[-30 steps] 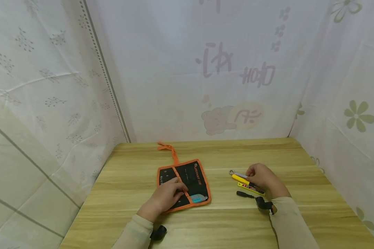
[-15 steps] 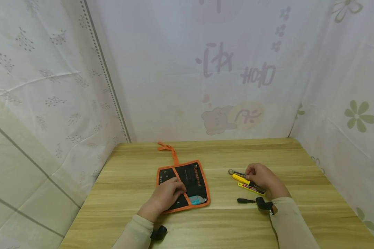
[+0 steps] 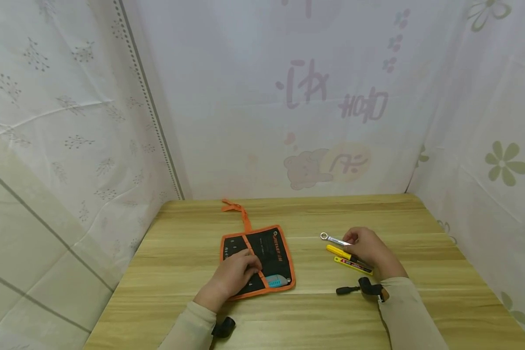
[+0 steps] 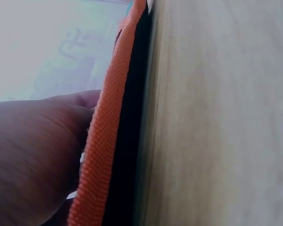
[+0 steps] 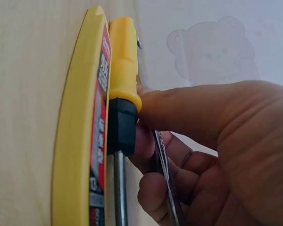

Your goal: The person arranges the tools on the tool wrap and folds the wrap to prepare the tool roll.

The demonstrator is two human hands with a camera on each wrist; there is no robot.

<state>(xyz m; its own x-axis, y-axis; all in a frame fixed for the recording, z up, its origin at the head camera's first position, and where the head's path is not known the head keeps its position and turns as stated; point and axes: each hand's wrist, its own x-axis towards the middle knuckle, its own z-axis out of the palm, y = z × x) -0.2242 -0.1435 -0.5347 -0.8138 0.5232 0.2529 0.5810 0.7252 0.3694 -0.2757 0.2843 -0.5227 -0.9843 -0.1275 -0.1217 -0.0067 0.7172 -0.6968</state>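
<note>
Swinging the wrench away from the yellow screwdriver, pinching it in the nearer right hand, slanting lengthwise upper-left; resting the left hand on the lower-centre pouch, not showing whether gripping.

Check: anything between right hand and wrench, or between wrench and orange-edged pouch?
Nothing visible in either: the right hand grips the wrench, and the head view shows only table between wrench and pouch. The left hand covers part of the pouch, though. The yellow-handled screwdriver lies beside the wrench, nearer the person.
</note>
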